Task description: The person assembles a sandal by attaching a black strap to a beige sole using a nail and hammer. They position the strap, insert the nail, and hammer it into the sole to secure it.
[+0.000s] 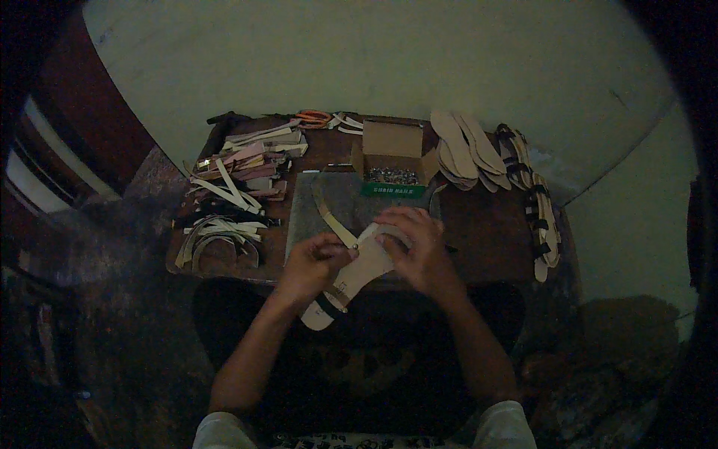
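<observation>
Head view only, watched from my remote station. The beige sole (pixel 366 263) is held between the wearer's two hands, above the near edge of the table (pixel 486 247), broad face up. I log its long axis as oblique: one rounded end points down-left, back toward the wearer's body and below the left hand; the other end points up-right, away from the body, partly covered by the right hand. A dark strap (pixel 327 305) crosses the lower end. A pale strap (pixel 332 219) rises from the edge by the left fingertips, its loose end pointing away from the wearer and slightly left.

Left hand (pixel 314 266): closed in a pinch, thumb and fingertips at the base of the pale strap. I cannot tell whether strap alone or sole edge too is caught. Right hand (pixel 419 243): partly curled, fingers over the far end of the sole, thumb toward its face; I read this as gripping.

Around the hands: beyond them, a dark grey mat (pixel 307 213) and an open box (pixel 393 188) of small metallic pieces; left of the left hand, strap bundles (pixel 239 187); beyond and right of the right hand, bare soles (pixel 464 150) and strapped soles (pixel 546 224).
</observation>
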A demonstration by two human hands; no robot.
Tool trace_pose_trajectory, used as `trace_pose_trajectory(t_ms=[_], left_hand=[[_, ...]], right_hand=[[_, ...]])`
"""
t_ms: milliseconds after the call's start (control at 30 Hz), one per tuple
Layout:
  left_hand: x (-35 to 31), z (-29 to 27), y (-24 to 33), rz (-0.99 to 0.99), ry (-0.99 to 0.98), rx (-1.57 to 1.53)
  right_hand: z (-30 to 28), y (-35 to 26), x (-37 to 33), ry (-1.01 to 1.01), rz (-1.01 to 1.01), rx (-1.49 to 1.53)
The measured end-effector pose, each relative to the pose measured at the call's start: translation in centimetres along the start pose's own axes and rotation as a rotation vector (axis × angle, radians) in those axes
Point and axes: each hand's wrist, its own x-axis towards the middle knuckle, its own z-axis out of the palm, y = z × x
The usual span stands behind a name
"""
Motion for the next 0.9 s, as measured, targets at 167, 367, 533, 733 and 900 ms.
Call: trace_pose_trajectory(t_ms=[167, 367, 533, 733, 900], left_hand=[[0.1, 0.2, 0.3, -0.027, 0.069, -0.017], [-0.2, 0.6, 0.1, -0.006, 0.086, 0.011], [-0.3, 1.4, -1.1, 0.155, -0.085, 0.050], [-0.2, 1.4, -0.8, -0.052, -0.044, 0.140], [0.9, 0.2, -0.6, 0.079, 0.230, -0.231]], right_hand=[[-0.4, -2.3, 0.5, 0.071, -0.009, -0.029], [-0.1, -4.0, 0.6, 0.082, -0.068, 0.077], [1.2, -4.6, 1.5, 0.126, -0.107, 0.370], [0.3, -4.0, 1.1, 0.235, -0.213, 0.275], [-0.3, -3.6, 0.8, 0.286, -0.060, 0.412]])
